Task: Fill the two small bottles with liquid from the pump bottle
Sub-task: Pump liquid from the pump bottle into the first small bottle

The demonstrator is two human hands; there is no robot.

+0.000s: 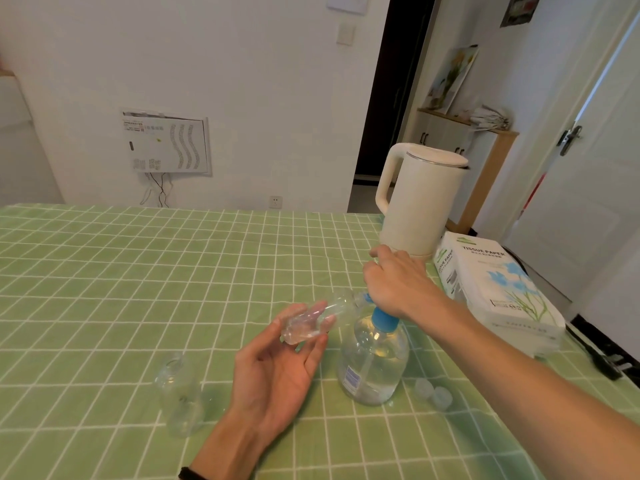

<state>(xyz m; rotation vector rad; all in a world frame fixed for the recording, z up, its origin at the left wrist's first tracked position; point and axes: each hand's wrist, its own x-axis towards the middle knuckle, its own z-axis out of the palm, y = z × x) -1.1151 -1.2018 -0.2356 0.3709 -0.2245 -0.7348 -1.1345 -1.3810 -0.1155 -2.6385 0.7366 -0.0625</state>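
Item, left hand [277, 368]: palm up, thumb and fingertips pinching a small clear plastic bottle [311, 323], held tilted above the desk with its mouth at the pump's blue spout. Item, right hand [398, 282]: fingers curled down over the pump head of a clear round plastic pump bottle [374, 358] with a blue collar, which stands on the green checked desk [138, 271] and looks roughly half full. Item, second small clear bottle [180, 393]: upright and uncapped near the left wrist, untouched; its fill level cannot be told. Two pale translucent caps [424, 389] lie just right of the pump bottle. Progress, as judged — filling of the first bottle is under way, with the second bottle and both cappings left. Writing: the white tissue pack [495, 289] beside the cream electric kettle [422, 202] reads "TISSUE PAPER" — the pump bottle's blue-and-white label is too small to read.
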